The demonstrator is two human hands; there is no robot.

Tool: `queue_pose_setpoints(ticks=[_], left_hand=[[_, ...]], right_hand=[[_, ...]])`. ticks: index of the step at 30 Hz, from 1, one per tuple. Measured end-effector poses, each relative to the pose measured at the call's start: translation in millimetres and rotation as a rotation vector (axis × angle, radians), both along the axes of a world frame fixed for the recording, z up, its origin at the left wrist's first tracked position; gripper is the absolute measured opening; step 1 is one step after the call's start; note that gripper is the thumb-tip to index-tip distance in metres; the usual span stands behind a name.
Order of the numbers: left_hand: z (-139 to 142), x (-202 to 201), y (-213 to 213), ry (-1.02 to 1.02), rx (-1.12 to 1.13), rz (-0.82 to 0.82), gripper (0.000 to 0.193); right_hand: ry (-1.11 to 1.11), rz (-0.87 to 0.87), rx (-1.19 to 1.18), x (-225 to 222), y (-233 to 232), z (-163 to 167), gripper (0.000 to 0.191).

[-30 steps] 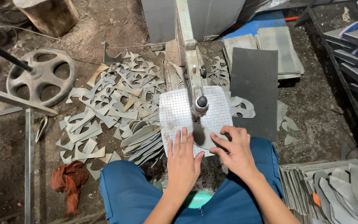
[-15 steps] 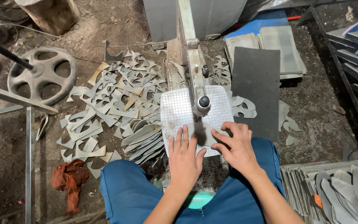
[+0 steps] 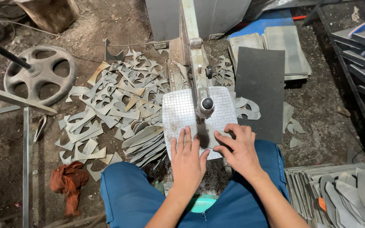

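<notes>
Both hands have crept slightly toward the far edge of the cutting table since the earlier frames, and the grey piece has advanced with them toward the blade guide; nothing else has shifted. Head view: the left hand [image 3: 187,157] lies flat, fingers spread and together pressing down on the near part of a small grey sheet piece [image 3: 205,136], while the right hand [image 3: 237,145] presses the same piece from the right with curled fingertips; neither hand closes around it, both only bear down from above. The piece rests on the near half of the white gridded cutting table [image 3: 178,110], just in front of the saw's black knob [image 3: 208,103] and the upright metal saw arm [image 3: 192,46]. Its long axis appears to run from left to right across the table, though the hands hide most of it. The blade guide lies directly beyond the piece, away from the person, and the right hand is the nearer to it. Left of the table, a heap of grey offcuts [image 3: 115,105] covers the dirt floor [image 3: 30,177], with a wheel-shaped fan base [image 3: 39,76] and a rust-coloured rag [image 3: 66,181] farther left. A dark sheet [image 3: 260,84] lies to the right, and stacked cut shapes [image 3: 347,190] fill the lower right corner.
</notes>
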State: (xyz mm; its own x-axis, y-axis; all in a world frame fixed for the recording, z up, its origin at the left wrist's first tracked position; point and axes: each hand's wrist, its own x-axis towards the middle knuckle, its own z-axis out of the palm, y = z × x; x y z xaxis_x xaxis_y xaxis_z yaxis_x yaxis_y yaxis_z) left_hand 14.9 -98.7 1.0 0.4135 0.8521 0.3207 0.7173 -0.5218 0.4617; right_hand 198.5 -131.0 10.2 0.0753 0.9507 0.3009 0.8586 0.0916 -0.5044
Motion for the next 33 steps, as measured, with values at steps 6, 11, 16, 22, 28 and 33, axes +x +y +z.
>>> queue_pose_setpoints(ticks=[6, 11, 16, 22, 28, 33], left_hand=[[1.2, -1.4, -2.3, -0.007, -0.022, -0.006, 0.049], [3.0, -5.5, -5.9, 0.002, -0.045, -0.029, 0.049], [2.3, -6.3, -3.6, -0.012, -0.024, -0.037, 0.047], [3.6, -4.4, 1.1, -0.009, -0.03, -0.036, 0.043], [3.7, -2.7, -0.4, -0.005, -0.023, -0.032, 0.043], [3.3, -2.0, -0.8, 0.0, -0.031, -0.028, 0.044]], right_hand=[[-0.008, 0.011, 0.0, -2.0, -2.4, 0.1, 0.039], [-0.006, 0.026, -0.011, -0.5, -4.4, 0.7, 0.037], [-0.004, 0.014, 0.003, -1.8, -3.5, 0.3, 0.038], [-0.009, -0.001, 0.006, -2.5, -2.1, 0.8, 0.037], [-0.021, 0.004, 0.018, -0.9, -1.4, -1.1, 0.038], [-0.017, 0.006, 0.012, 0.3, -0.8, -2.9, 0.037]])
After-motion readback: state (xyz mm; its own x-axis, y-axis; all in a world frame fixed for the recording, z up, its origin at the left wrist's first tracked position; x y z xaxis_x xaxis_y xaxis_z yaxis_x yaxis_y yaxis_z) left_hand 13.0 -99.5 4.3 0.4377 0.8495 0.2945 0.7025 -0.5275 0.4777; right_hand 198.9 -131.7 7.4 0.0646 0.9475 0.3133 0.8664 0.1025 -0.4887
